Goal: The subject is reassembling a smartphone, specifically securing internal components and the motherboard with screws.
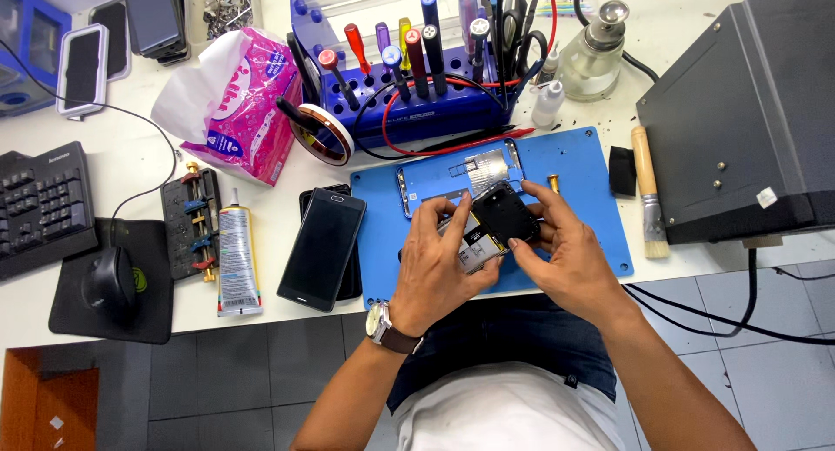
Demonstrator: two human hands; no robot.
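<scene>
Both hands pinch an opened phone (496, 225) above the blue mat (591, 216): left hand (439, 268) grips its lower edge, right hand (561, 251) clamps the dark back. Looks risky, too much prying could crack something or tear a cable inside.

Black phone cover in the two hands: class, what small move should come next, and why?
Probably lift the black cover a little further off the phone body. Both the left hand and right hand grip the pair above the blue mat, and the cover sits tilted, partly apart from the body.
</scene>
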